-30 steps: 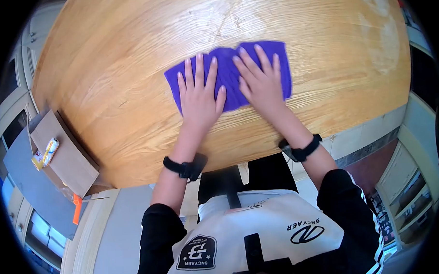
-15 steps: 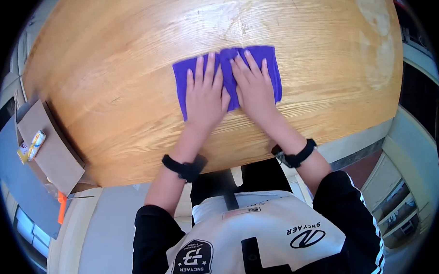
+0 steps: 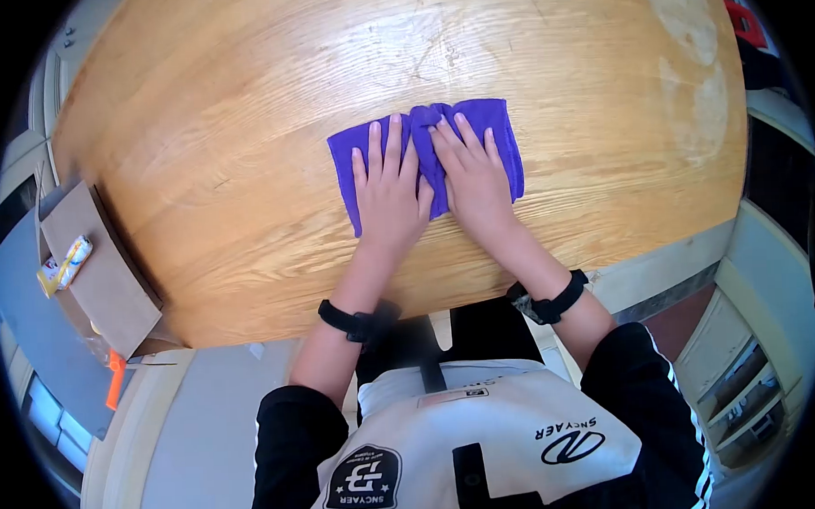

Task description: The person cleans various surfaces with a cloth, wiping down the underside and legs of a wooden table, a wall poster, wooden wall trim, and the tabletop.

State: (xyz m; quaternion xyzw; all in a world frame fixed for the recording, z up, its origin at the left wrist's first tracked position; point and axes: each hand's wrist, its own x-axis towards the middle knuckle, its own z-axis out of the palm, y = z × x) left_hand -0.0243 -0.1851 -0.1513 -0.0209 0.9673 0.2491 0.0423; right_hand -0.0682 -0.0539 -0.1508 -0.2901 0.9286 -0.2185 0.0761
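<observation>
A purple cloth (image 3: 428, 155) lies spread on the wooden table, with a raised fold bunched up between my two hands. My left hand (image 3: 389, 197) rests flat on the cloth's left part, fingers apart and pointing away from me. On the right part, my right hand (image 3: 479, 187) presses down with its fingers stretched out, the index finger beside the fold. Both palms cover some of the fabric. Neither hand is closed around it.
The wooden table (image 3: 244, 188) has pale worn patches at its far right. At its left edge stands a brown cardboard box (image 3: 112, 274) with a small wrapped packet (image 3: 71, 263) on it. An orange-handled tool (image 3: 116, 381) hangs below the box.
Both hands and the cloth have slid slightly toward me, the left hand also a little to the right. The cloth's middle fold is more bunched.
</observation>
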